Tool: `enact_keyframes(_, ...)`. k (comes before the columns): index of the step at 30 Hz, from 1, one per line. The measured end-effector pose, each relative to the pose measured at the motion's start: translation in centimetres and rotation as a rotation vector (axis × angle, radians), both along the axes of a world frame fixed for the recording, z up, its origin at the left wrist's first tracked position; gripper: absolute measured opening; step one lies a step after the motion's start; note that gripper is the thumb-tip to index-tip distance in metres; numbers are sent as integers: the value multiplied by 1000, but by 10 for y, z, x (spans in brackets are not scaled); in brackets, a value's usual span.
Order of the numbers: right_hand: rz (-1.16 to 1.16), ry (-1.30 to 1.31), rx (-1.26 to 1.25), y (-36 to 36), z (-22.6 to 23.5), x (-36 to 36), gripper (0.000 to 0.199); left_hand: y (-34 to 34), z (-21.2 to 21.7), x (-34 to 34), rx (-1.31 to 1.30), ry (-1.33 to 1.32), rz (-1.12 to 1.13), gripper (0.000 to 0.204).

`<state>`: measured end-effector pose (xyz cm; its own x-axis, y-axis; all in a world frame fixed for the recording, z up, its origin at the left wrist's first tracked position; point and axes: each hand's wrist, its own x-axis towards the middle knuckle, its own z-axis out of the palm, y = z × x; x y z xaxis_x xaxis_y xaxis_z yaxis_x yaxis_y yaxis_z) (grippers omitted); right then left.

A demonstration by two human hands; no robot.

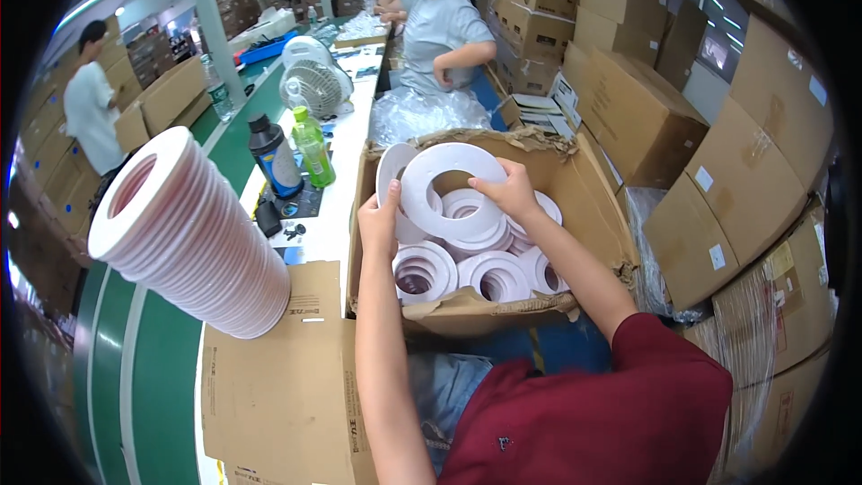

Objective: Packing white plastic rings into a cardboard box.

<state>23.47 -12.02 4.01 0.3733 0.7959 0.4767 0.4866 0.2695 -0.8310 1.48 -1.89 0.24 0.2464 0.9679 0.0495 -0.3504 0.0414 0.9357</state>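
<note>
Both my arms reach over an open cardboard box [588, 216] that holds several stacks of flat white rings [519, 284]. My right hand [512, 193] grips a white ring [417, 189] by its right side, thumb on the face, and the ring is tilted toward me above the stacks. In my left hand [379, 223] another white ring [392, 160] is pinched at its edge, seen at a steep slant just left of the first. A tall leaning stack of white rings [202, 247] stands on the table to my left.
Under the tall stack lies a flat cardboard sheet [278, 395]. Beyond it stand a dark bottle [277, 160], a green bottle [312, 148] and a fan [310, 81]. Across the box, a person [440, 36] stands behind clear plastic bags [426, 117]. Cartons [754, 144] are piled on my right.
</note>
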Motion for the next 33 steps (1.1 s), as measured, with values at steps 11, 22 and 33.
enact_keyframes(11,154,-60,19,54,-10,-31,53,6,-7,-15,-49,-332,-458,75)
enact_keyframes(22,529,-16,-144,145,196,-64,42,4,0,-19,-79,-515,-290,75)
enact_keyframes(33,779,-642,-743,209,323,-352,37,6,-7,-5,-61,-141,-599,68)
